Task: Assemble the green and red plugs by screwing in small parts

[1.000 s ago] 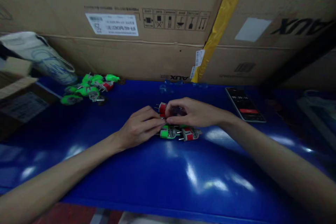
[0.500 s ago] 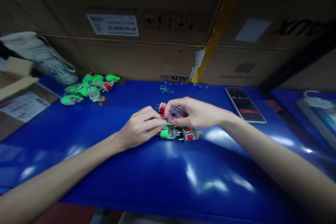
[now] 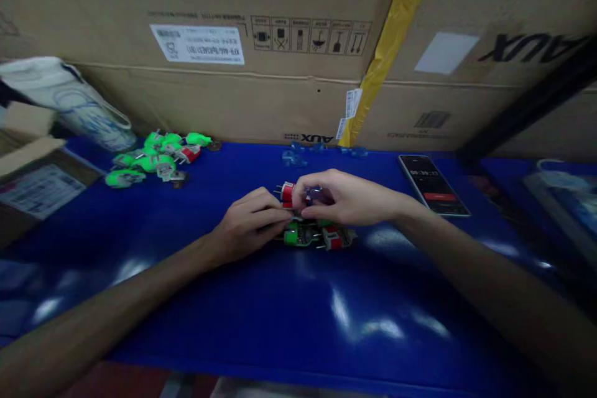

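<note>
In the middle of the blue table, my left hand [image 3: 254,224] and my right hand [image 3: 342,198] meet over a cluster of plugs. Both are closed in a pinch, thumb against fingers, with the tips almost touching. A small pale piece shows between the tips, too hidden to name. Under my right hand's curled fingers is a clear bluish plastic piece [image 3: 316,195]; whether it is gripped I cannot tell. Around the hands lie a red-and-white plug [image 3: 287,191], a green plug [image 3: 298,234] and a red plug [image 3: 336,237], their metal pins showing.
More green plugs [image 3: 152,163] are heaped at the left back. Several clear blue pieces [image 3: 293,158] lie along the back edge. A phone [image 3: 433,185] rests at the right. Large cardboard boxes [image 3: 209,96] wall the rear. At the left stand an opened carton [image 3: 37,186] and a white bag [image 3: 88,106].
My hands stay in nearly the same place, still pinched together over the plugs. The cardboard behind looks brighter, and the view has shifted very slightly.
</note>
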{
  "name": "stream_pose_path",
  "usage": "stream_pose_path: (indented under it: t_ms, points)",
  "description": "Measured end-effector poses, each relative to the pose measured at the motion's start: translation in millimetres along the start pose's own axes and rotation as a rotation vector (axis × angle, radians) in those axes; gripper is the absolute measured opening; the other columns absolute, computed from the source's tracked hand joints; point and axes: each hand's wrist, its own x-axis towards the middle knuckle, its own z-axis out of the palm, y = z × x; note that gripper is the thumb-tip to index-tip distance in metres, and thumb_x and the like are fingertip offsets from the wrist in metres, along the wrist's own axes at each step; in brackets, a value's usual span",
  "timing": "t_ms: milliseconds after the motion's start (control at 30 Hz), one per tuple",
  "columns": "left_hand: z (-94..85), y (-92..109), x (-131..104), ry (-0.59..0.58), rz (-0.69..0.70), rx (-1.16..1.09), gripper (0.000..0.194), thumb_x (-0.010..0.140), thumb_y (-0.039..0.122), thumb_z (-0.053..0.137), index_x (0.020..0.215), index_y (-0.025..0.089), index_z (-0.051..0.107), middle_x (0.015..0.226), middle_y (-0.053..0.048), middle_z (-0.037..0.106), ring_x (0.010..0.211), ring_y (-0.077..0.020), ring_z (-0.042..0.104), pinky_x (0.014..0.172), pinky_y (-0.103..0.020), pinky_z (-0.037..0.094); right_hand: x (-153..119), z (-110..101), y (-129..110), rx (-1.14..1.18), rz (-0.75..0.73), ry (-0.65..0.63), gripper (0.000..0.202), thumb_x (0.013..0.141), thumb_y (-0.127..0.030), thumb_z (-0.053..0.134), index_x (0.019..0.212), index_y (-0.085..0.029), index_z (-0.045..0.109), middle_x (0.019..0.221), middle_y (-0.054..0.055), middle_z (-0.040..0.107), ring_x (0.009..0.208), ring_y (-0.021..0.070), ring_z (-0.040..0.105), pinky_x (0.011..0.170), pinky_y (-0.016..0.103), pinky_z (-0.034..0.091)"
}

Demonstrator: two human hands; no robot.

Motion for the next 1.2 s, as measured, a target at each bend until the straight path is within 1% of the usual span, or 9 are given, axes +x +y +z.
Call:
stream_pose_path:
  t_ms: [100,233,333,433,600,833,1000,1100,1200]
  points:
    - [1.0,-0.5,0.4,0.005,0.0,-0.014,0.007,0.089,0.012,0.064,0.095,0.015,0.067,0.081,-0.004,0.066,0.074,-0.0127,0.059,0.069,-0.025,0.05,-3.6,-11.6,-1.9,-0.091,-0.015,0.08,0.01,0.082,-0.013,0.059,0.091,-0.013,0.063,0.081,0.001,0.065,0.065,0.0094,0.051,0.061,0.022,0.039]
    - [3.2,-1.2,-0.8,0.028,-0.029,-0.035,0.008,0.088,0.011,0.066,0.094,0.015,0.068,0.082,-0.004,0.067,0.075,-0.0127,0.06,0.068,-0.025,0.05,-13.8,-33.1,6.3,-0.432,0.066,0.253,0.011,0.079,-0.01,0.059,0.088,-0.014,0.064,0.077,0.001,0.065,0.063,0.0099,0.051,0.062,0.023,0.037]
    - [4.8,-2.7,-2.5,0.047,-0.061,-0.057,0.008,0.088,0.011,0.066,0.094,0.015,0.068,0.082,-0.004,0.067,0.075,-0.0123,0.06,0.068,-0.025,0.051,-25.3,-37.6,21.4,-0.542,0.155,0.151,0.01,0.078,-0.011,0.06,0.086,-0.015,0.065,0.08,0.002,0.067,0.067,0.0122,0.055,0.063,0.024,0.037]
    - [5.4,-3.8,-3.1,0.065,-0.1,-0.067,0.007,0.088,0.012,0.066,0.094,0.016,0.069,0.081,-0.004,0.068,0.074,-0.0121,0.061,0.067,-0.024,0.051,-38.6,-30.0,35.3,-0.587,0.194,0.051,0.014,0.078,-0.008,0.057,0.087,-0.016,0.066,0.088,0.005,0.069,0.077,0.0146,0.06,0.07,0.025,0.041]
    - [4.8,-3.8,-1.9,0.059,-0.136,-0.075,0.007,0.089,0.014,0.066,0.093,0.016,0.07,0.081,-0.003,0.068,0.075,-0.0118,0.062,0.067,-0.024,0.052,-54.5,-18.0,42.9,-0.585,0.246,0.054,0.016,0.081,-0.007,0.056,0.089,-0.016,0.066,0.091,0.005,0.07,0.082,0.0162,0.062,0.074,0.026,0.042]
    - [6.2,-5.7,-3.4,0.06,-0.122,-0.082,0.008,0.087,0.014,0.068,0.094,0.016,0.071,0.082,-0.003,0.067,0.074,-0.0114,0.061,0.067,-0.024,0.051,-58.3,-15.2,50.9,-0.584,0.254,0.051,0.014,0.08,-0.008,0.057,0.088,-0.015,0.066,0.091,0.006,0.07,0.083,0.0168,0.062,0.074,0.025,0.041]
    - [7.6,-3.7,-2.9,0.074,-0.063,-0.015,0.007,0.088,0.014,0.067,0.094,0.017,0.07,0.08,-0.002,0.066,0.072,-0.0106,0.059,0.065,-0.023,0.049,-53.5,-18.0,31.6,-0.602,0.233,0.174,0.005,0.083,-0.018,0.062,0.083,-0.014,0.066,0.084,0.006,0.068,0.075,0.0158,0.059,0.068,0.026,0.039]
    - [7.8,-1.2,-4.0,0.075,0.005,0.064,0.011,0.086,0.011,0.069,0.095,0.016,0.069,0.081,-0.002,0.066,0.072,-0.0115,0.058,0.066,-0.024,0.049,-41.7,-13.5,10.2,-0.436,0.181,0.231,0.012,0.088,-0.022,0.058,0.086,-0.015,0.067,0.081,0.003,0.069,0.07,0.0126,0.057,0.067,0.024,0.038]
    - [6.8,0.1,-6.3,0.07,0.058,0.127,0.015,0.084,0.01,0.07,0.097,0.016,0.068,0.081,-0.003,0.066,0.071,-0.0128,0.058,0.067,-0.026,0.048,-26.3,-2.8,-2.5,-0.249,0.114,0.199,0.016,0.089,-0.027,0.06,0.09,-0.014,0.069,0.077,0.001,0.069,0.063,0.0098,0.053,0.065,0.023,0.038]
